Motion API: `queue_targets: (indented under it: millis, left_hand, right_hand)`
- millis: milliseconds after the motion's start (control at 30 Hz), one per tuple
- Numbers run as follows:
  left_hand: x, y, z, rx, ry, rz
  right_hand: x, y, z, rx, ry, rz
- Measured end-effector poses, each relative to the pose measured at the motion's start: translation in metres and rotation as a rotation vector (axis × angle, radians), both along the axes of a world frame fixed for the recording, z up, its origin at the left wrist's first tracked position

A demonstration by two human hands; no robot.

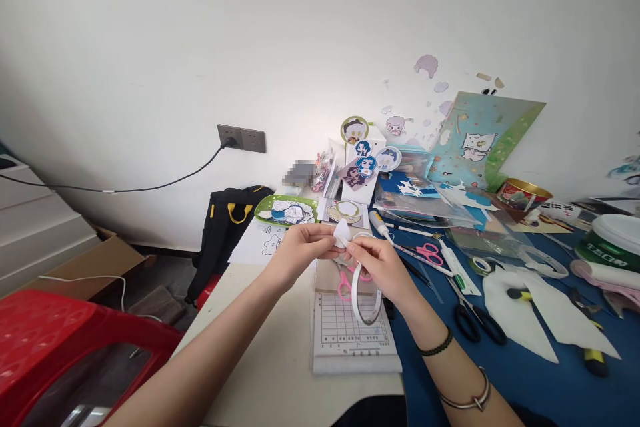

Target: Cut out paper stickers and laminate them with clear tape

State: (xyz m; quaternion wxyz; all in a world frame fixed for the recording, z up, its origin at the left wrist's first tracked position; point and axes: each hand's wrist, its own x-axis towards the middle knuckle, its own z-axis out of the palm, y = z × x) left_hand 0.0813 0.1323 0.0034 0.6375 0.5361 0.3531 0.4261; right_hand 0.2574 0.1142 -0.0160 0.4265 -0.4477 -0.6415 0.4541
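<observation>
My left hand is closed in a pinch on a small white pointed piece; whether it is paper or cloth I cannot tell. Close beside it, my right hand has its fingertips pressed together at the piece's lower edge. From that hand a thin white looped band hangs down over a printed form pad. Pink-handled scissors lie behind the band, partly hidden by it. Both hands are raised above the pad at the middle of the table.
Black-handled scissors, white cut sheets, pink scissors and a glue tube lie on the blue right side. A green tray of cutouts stands at the back. A red stool is at left.
</observation>
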Motion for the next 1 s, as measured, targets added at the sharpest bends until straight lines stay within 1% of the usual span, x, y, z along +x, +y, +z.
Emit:
queue_targets:
  millis: [433,800,1000]
  left_hand:
    - [0.003,-0.001,-0.0017,-0.038,-0.008,0.034]
    - [0.005,-0.0029,0.0001,-0.051,0.013,0.063]
    - [0.0087,-0.0053,-0.0033,-0.02,0.029,0.133]
  right_hand:
    - [-0.002,-0.0009,-0.001,0.009,-0.031,-0.046]
    - [-0.0041,-0.0034,0.0012,0.069,-0.091,-0.079]
    - [-0.007,-0.0054,0.0028,0.11,-0.159,-0.088]
